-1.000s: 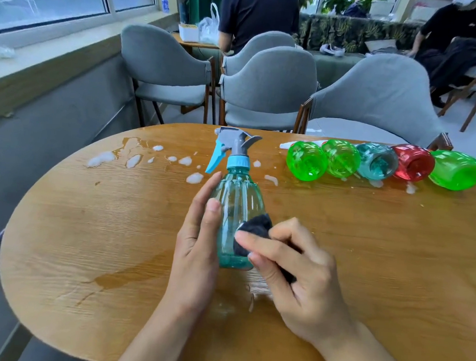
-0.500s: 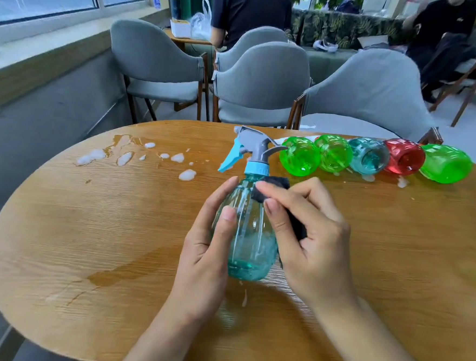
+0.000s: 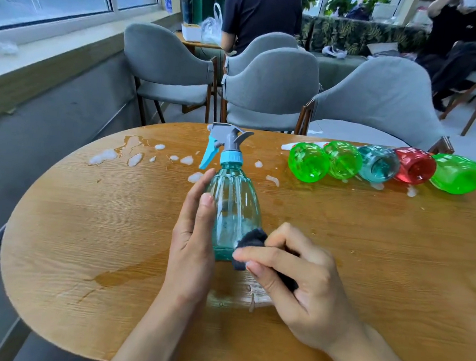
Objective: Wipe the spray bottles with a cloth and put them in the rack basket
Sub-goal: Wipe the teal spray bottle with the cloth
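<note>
Nearest to me, at the lower right, my right hand (image 3: 303, 280) has its fingers curled around a dark cloth (image 3: 251, 242), pinching it and pressing it against the lower right side of the teal spray bottle (image 3: 233, 208), close to its base. My left hand (image 3: 195, 233) lies against the bottle's left side with the fingers nearly straight, the thumb and forefinger laid up along the ribbed plastic. I see the bottle standing upright on the wooden table (image 3: 86, 240), about in the middle of it, its grey trigger head (image 3: 228, 136) and light blue collar turned away from me. Just below the bottle's base, between my wrists, a small wet patch (image 3: 248, 296) shines on the wood, and a longer damp streak runs off to the left of my left forearm.

Further out, white foam blobs (image 3: 135, 157) and a puddle are scattered across the far left part of the table. On the far right edge I see five more bottles lying on their sides in a row, bases toward me, touching or nearly so: two green bottles (image 3: 325, 162), a teal one (image 3: 378, 167), a red one (image 3: 415, 166) and another green one (image 3: 457, 174). Behind the table stand grey upholstered chairs (image 3: 271, 84), and beyond them a person in a dark shirt (image 3: 261, 12) is at another table by the window.
</note>
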